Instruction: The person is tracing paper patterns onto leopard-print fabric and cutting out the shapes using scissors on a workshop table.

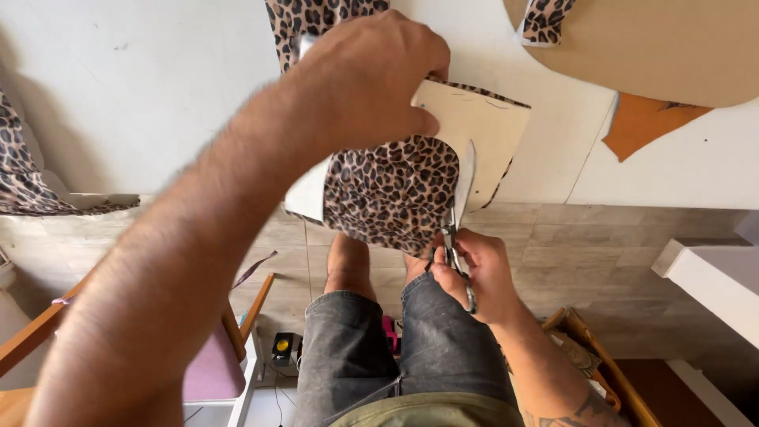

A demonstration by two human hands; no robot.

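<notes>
I am reaching my left hand (360, 79) far forward, fingers pinching the leopard-print piece (395, 194) with its pale card backing, holding it over the white table's (158, 95) near edge. My right hand (478, 277), just below that piece, is gripping the scissors (458, 213), blades pointing up along its right edge.

No packages, labels, signs or screens visible anywhere among the cutting table, patterned fabric, card pieces and floor items.
</notes>
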